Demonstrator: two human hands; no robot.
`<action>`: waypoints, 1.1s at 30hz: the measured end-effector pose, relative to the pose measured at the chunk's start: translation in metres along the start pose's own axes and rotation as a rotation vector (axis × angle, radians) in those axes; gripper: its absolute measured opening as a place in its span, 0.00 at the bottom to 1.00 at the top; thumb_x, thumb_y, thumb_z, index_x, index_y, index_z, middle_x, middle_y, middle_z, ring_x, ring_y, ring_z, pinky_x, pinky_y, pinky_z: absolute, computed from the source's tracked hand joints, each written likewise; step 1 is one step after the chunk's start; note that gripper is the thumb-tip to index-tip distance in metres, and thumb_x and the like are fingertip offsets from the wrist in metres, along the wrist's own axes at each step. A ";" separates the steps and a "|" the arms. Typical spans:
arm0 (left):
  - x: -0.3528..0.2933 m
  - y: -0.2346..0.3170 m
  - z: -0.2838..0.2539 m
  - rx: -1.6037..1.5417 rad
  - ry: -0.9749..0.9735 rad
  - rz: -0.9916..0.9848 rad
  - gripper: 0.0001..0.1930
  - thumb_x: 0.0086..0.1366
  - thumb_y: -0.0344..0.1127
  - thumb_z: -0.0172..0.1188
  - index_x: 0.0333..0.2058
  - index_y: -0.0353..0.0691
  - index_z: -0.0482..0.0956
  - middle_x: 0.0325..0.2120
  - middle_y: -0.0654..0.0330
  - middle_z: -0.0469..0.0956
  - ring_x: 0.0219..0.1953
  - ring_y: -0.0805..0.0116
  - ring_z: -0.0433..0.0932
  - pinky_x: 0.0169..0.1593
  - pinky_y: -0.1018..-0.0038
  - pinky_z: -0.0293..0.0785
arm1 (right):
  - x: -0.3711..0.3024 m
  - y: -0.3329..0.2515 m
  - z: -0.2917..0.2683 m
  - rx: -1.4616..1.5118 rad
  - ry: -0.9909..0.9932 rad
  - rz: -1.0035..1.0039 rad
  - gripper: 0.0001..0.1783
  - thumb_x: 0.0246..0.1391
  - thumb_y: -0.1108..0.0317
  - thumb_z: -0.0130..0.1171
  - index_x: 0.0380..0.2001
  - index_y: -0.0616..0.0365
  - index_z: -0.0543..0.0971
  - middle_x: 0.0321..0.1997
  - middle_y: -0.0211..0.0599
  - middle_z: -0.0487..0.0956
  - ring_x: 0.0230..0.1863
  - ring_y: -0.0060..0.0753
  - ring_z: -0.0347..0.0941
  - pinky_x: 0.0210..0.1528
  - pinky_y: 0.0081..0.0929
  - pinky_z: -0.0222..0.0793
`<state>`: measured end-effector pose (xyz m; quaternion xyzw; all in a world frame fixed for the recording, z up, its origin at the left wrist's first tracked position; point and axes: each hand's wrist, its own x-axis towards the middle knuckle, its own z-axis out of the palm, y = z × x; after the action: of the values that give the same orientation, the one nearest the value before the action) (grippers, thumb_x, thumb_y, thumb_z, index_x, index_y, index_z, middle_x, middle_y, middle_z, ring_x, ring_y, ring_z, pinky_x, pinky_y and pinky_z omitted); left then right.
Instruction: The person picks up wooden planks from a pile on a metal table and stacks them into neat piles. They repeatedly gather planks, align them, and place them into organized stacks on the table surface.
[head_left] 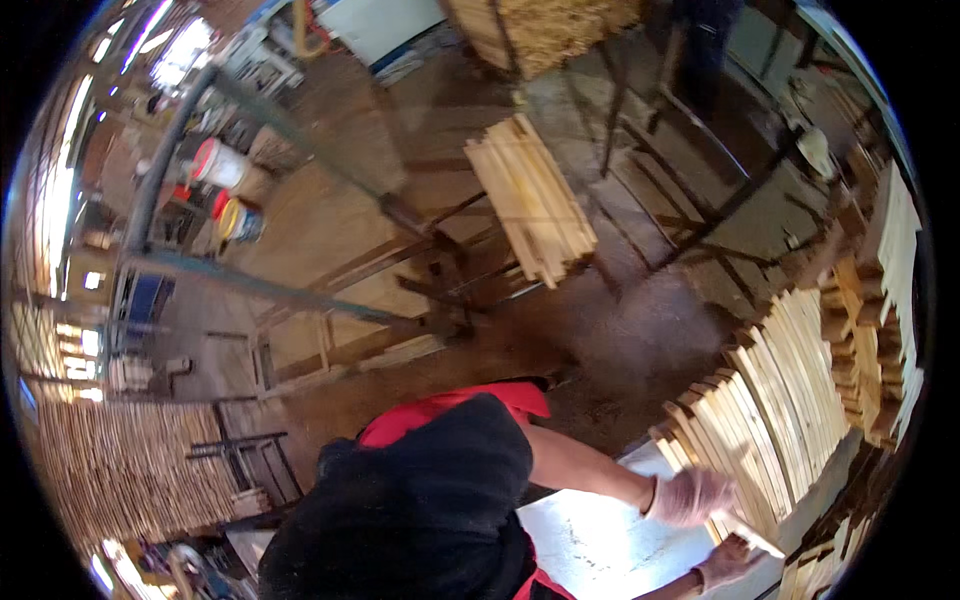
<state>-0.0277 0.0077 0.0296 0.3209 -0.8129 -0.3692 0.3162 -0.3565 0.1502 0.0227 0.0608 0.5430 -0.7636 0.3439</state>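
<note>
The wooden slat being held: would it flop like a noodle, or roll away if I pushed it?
The wooden slat would probably stay stiff: it looks straight where it sticks out past the gloved left hand. It may feel fairly light, since it looks thin. It likely wouldn't roll, because it looks flat rather than round.

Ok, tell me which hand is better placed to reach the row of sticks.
Probably the left hand: it appears beside the near edge of the row of sticks, while the right hand sits lower, farther off. The left seems to grip a single stick, though, so it may need freeing.
</note>
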 end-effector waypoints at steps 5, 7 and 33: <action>-0.035 0.083 0.009 -0.154 -0.275 -0.241 0.17 0.61 0.37 0.60 0.48 0.45 0.77 0.38 0.55 0.75 0.32 0.51 0.82 0.34 0.58 0.80 | -0.139 0.059 0.112 -0.414 0.097 -0.078 0.44 0.56 0.43 0.67 0.64 0.67 0.69 0.58 0.48 0.76 0.54 0.45 0.77 0.56 0.42 0.75; -0.061 0.072 -0.005 -0.283 -0.235 -0.128 0.20 0.63 0.36 0.60 0.54 0.46 0.75 0.43 0.53 0.76 0.38 0.49 0.82 0.39 0.57 0.81 | -0.131 0.064 0.086 -0.510 0.049 -0.077 0.42 0.57 0.44 0.65 0.61 0.67 0.69 0.55 0.51 0.75 0.50 0.44 0.77 0.54 0.42 0.77; -0.403 -0.355 -0.491 -0.790 0.368 -1.659 0.35 0.69 0.52 0.62 0.66 0.35 0.66 0.66 0.49 0.68 0.63 0.54 0.71 0.63 0.57 0.73 | -0.324 0.398 0.360 -0.771 -0.647 0.035 0.45 0.59 0.72 0.63 0.75 0.62 0.53 0.77 0.50 0.60 0.78 0.44 0.55 0.77 0.39 0.51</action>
<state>0.6832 -0.0683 -0.1079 0.7209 -0.0768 -0.6696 0.1615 0.2248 -0.0838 0.0051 -0.3016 0.6500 -0.4814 0.5048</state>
